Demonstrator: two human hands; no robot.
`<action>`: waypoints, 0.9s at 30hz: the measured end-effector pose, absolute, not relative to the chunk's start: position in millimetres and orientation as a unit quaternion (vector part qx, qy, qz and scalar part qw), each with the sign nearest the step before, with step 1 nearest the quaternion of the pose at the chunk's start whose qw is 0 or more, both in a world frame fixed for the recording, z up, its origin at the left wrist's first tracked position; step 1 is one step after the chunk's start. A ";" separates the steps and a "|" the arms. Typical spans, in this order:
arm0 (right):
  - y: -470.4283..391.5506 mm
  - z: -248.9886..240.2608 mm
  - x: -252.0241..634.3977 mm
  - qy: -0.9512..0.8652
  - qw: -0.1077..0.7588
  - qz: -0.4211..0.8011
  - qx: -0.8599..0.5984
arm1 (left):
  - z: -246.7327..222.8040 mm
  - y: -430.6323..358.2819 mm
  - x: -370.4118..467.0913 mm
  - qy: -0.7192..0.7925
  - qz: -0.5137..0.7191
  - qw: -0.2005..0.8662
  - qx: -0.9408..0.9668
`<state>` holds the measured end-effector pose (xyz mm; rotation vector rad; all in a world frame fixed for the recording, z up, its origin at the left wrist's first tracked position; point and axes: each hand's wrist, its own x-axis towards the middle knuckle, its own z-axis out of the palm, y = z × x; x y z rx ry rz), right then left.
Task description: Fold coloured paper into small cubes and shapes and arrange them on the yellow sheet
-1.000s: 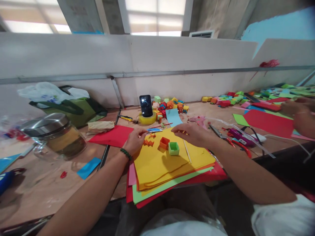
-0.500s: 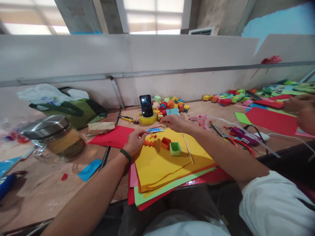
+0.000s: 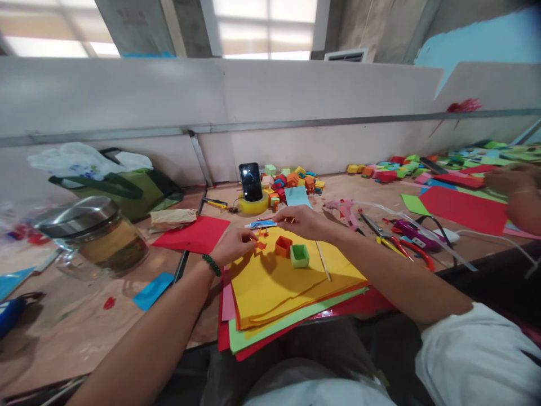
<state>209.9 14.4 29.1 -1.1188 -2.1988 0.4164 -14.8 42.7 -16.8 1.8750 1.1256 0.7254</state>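
My left hand [image 3: 233,246] is closed in a pinch at the left edge of a stack of yellow paper [image 3: 279,287]. A small folded orange paper piece [image 3: 261,246] shows at its fingertips. My right hand [image 3: 302,222] reaches over the back of the stack, its fingers pressed together beside the right end of a blue-and-white tube [image 3: 261,224]. What it pinches, if anything, is too small to make out. Between the hands an open orange paper box [image 3: 283,246] touches an open light-green paper box [image 3: 300,256]. A thin pale stick [image 3: 323,261] lies to their right.
A phone [image 3: 251,181] leans in a yellow tape roll [image 3: 253,204] before piled paper cubes [image 3: 291,179]. Scissors [image 3: 382,231] and a pink glue gun [image 3: 343,211] lie right. A glass mug [image 3: 107,239] stands left. Another person's hand [image 3: 513,189] is far right.
My left hand has moved slightly right and down onto the orange pieces, and one is now at its fingertips. My right hand has lowered a little beside the tube.
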 end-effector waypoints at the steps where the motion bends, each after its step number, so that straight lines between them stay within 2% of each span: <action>1: 10.0 30.3 207.3 -0.832 0.327 0.168 -0.416 | -13.1 39.6 -13.3 0.433 0.297 0.441 0.728; 5: -6.7 29.6 194.1 -0.835 0.362 0.197 -0.365 | 2.0 22.5 -4.5 0.365 0.354 0.548 0.664; 12: -18.2 18.1 184.3 -0.757 0.435 0.280 -0.400 | 16.1 -1.6 9.7 0.303 0.375 0.627 0.612; 22: -24.3 -0.1 193.3 -0.670 0.506 0.359 -0.408 | -4.8 2.2 16.7 0.259 0.369 0.631 0.632; 27: -28.0 -8.4 203.4 -0.706 0.480 0.329 -0.403 | -9.0 -1.5 21.5 0.265 0.399 0.609 0.632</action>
